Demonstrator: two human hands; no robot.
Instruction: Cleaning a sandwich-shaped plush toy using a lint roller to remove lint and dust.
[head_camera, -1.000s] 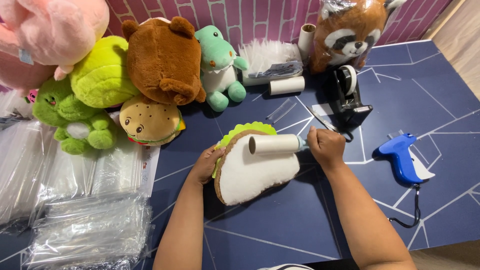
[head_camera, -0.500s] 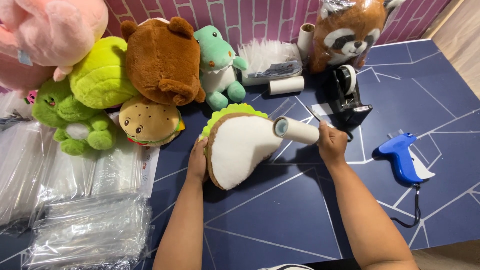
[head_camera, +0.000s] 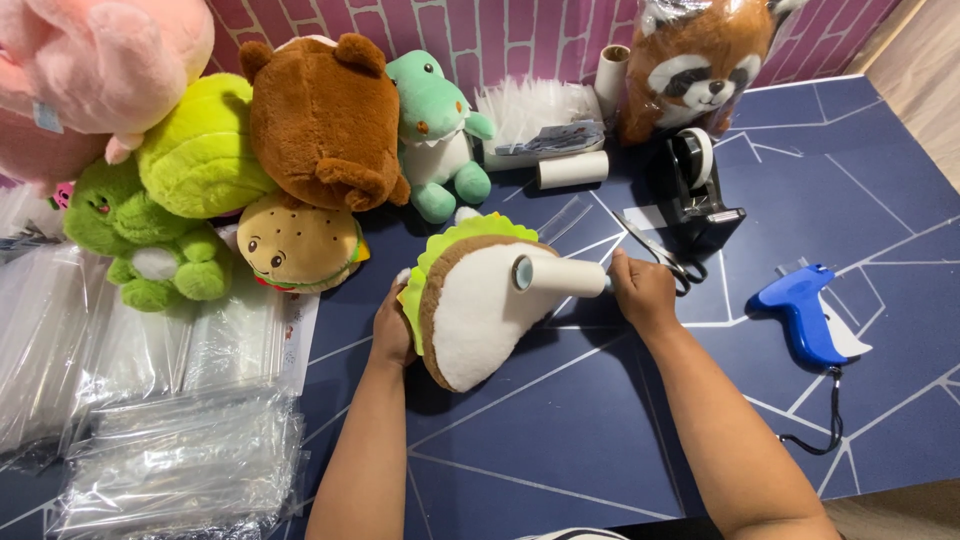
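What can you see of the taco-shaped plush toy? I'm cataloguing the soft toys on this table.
The taco-shaped plush toy has a brown fuzzy shell edge, a white fleecy side facing up and a scalloped lime-green felt frill along its curved top. It lies tilted on the dark blue table, in front of the burger plush. The left hand grips its left edge at the frill, while the right hand presses a white lint roller against its upper right part.

Bright, even indoor light from above; soft shadows fall under the arms and toys. Sharp focus throughout, slight wide-angle stretching at edges.
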